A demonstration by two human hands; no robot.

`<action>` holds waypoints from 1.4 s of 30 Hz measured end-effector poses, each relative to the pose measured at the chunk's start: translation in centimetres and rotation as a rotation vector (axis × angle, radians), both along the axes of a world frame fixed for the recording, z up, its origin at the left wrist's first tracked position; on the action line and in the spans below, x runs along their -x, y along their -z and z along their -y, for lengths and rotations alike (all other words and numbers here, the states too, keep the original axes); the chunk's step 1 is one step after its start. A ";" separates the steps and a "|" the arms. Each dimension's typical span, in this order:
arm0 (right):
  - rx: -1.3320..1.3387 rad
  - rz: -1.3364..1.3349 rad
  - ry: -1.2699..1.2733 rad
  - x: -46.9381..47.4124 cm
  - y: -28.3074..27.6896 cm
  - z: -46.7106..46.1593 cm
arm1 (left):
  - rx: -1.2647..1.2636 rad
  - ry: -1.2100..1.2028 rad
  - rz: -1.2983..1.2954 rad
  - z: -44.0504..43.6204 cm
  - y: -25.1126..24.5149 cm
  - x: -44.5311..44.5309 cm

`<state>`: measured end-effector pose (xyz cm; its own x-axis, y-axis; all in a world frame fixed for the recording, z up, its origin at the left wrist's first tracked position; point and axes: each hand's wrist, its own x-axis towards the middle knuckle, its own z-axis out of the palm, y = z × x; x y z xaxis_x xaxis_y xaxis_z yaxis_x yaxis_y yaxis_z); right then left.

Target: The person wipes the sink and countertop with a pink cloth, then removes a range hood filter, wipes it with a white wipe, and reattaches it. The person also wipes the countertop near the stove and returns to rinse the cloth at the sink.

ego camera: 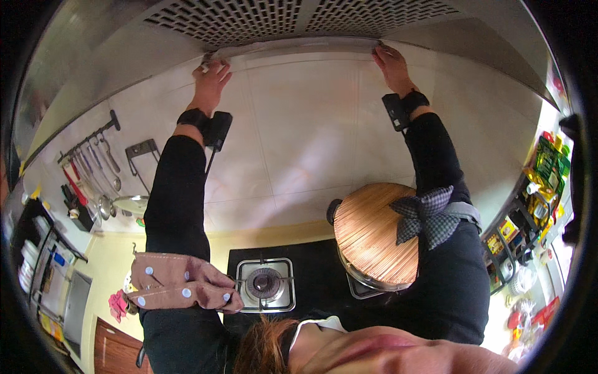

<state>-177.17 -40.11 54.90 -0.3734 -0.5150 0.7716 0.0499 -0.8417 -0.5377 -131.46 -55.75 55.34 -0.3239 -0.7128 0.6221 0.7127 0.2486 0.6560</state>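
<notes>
My left hand [214, 80] is raised to the left end of a long pale strip [299, 46], which looks like an oil tray or trim along the lower edge of the range hood. Some of its fingers are spread, and the fingertips at the strip are partly hidden. At the opposite end, my right hand [391, 65] has its fingers against the strip's tip. Just above the strip are the hood's perforated metal filter panels [243, 19]. Each wrist carries a black band with a small box and cable.
Below my arms sits a gas burner [263, 280] on the black hob. A pot with a woven, straw-coloured lid [373, 233] stands near my right arm. Utensils hang from a wall rail [91, 135] at left. Side racks hold packets [542, 196] at right.
</notes>
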 end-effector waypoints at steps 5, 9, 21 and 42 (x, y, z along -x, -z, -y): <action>-0.026 -0.026 0.009 0.1 -0.1 0.2 | -0.029 -0.100 0.014 -0.4 -0.1 0.2; -0.060 0.007 0.040 0.1 -0.1 0.3 | 0.174 -0.224 0.191 0.5 -0.3 0.0; -0.106 0.028 0.105 -0.7 -0.8 0.3 | 0.058 -0.297 0.115 0.4 -0.5 0.1; -0.070 0.051 0.098 -0.5 -0.6 -0.3 | 0.109 -0.307 0.144 -0.5 0.0 0.8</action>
